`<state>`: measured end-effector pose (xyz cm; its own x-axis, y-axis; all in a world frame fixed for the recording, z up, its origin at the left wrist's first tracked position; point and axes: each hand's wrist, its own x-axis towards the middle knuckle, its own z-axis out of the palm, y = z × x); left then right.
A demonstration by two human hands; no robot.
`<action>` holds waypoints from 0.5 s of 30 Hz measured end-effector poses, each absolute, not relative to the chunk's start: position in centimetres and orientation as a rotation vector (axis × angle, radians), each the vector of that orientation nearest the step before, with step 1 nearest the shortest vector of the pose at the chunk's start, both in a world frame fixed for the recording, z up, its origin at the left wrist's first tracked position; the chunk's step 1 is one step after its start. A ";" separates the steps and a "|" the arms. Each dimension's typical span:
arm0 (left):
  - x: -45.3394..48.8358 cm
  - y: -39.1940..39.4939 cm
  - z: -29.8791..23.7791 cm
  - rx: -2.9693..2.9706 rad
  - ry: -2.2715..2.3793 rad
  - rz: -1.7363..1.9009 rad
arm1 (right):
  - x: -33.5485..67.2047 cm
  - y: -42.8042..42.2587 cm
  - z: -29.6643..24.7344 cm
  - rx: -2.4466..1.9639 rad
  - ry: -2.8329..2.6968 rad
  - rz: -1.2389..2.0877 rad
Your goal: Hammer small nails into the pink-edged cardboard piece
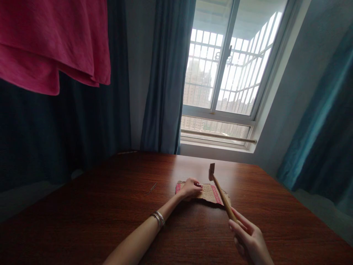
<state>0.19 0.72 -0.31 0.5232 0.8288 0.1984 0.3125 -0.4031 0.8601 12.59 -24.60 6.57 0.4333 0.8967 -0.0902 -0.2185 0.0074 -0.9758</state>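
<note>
My right hand [249, 235] grips the wooden handle of a hammer [223, 197], its head raised above the table's far side. A flat piece of torn cardboard [207, 192] with pink printed bands lies on the table, partly behind the hammer handle. Over its left part rests my left hand [191, 188], fingers bent and pinched together near the cardboard's middle. What is between those fingertips is too small to make out. Left of the cardboard lie a few thin metal nails [152, 188].
The brown wooden table [110, 213] reaches toward a window [220, 73] with a bar across its lower part. Blue curtains [165, 73] hang on both sides. A pink cloth [55, 40] hangs at the upper left.
</note>
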 end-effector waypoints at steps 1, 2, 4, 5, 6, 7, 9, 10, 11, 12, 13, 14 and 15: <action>0.2 0.7 -0.3 1.961 0.934 0.818 | 13.2 -24.5 6.1 -1.300 -0.706 0.945; 0.1 0.7 -0.3 1.968 0.934 0.824 | 13.9 -24.3 5.5 -1.345 -0.719 0.884; 0.1 0.7 -0.4 1.984 0.926 0.834 | 15.7 -23.9 4.4 -1.452 -0.757 0.721; 0.1 0.7 -0.4 1.992 0.917 0.839 | 16.7 -23.7 3.9 -1.510 -0.776 0.624; 0.1 0.8 -0.4 1.998 0.908 0.844 | 17.8 -23.6 3.4 -1.577 -0.796 0.537; 0.1 0.8 -0.5 2.001 0.899 0.849 | 18.9 -23.5 3.0 -1.663 -0.822 0.466; 0.1 0.9 -0.6 2.007 0.888 0.860 | 20.9 -23.4 2.6 -1.854 -0.873 0.363; 0.1 0.9 -0.7 2.008 0.885 0.863 | 21.7 -23.4 2.5 -1.938 -0.897 0.328; 0.1 0.9 -0.7 2.009 0.883 0.866 | 22.4 -23.4 2.5 -2.006 -0.920 0.301; 0.1 1.0 -0.8 2.011 0.881 0.868 | 23.0 -23.5 2.5 -2.058 -0.942 0.278; 0.1 1.0 -0.8 2.012 0.879 0.869 | 23.4 -23.5 2.6 -2.095 -0.964 0.259; 0.1 1.0 -0.8 2.014 0.877 0.869 | 23.7 -23.6 2.6 -2.123 -0.987 0.243; 0.1 1.0 -0.8 2.016 0.877 0.868 | 23.8 -23.6 2.7 -2.146 -1.011 0.227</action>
<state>0.09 0.99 -0.75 0.5332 0.7996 0.2763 0.2839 -0.4768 0.8319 23.84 -23.59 2.69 0.6738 0.7249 0.1435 0.5938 -0.4155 -0.6890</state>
